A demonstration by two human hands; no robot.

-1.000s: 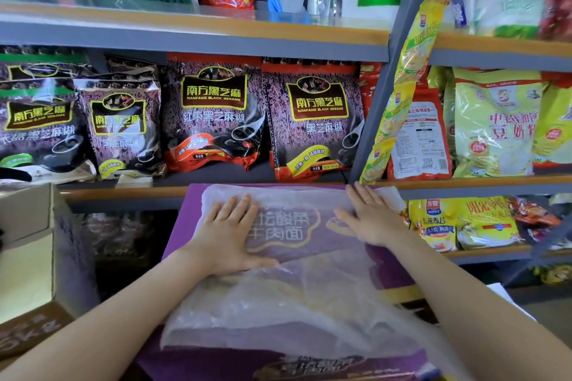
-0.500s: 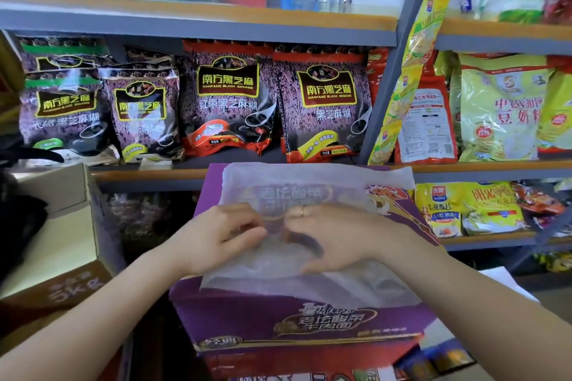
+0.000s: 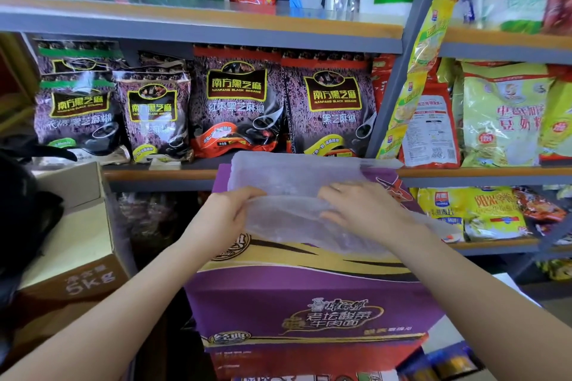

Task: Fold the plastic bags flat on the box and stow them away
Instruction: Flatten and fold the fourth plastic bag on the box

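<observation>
Now | left hand [image 3: 227,219], right hand [image 3: 362,210] both grip plastic bag [image 3: 294,176] | atop purple box [image 3: 309,312]

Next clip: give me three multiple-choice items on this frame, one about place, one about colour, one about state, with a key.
1. Where does the plastic bag lie?
A. on the purple box
B. on the top shelf
C. on the floor

2. What colour is the open carton left of the purple box?
A. blue
B. brown
C. green

3. What is the left hand doing?
A. hanging idle
B. pointing at a shelf
C. gripping the bag's edge

Key: 1 A, the bag rests on the box top; 2 B, plain brown cardboard; 3 C, its fingers curl round the film, as the right hand does.
</observation>
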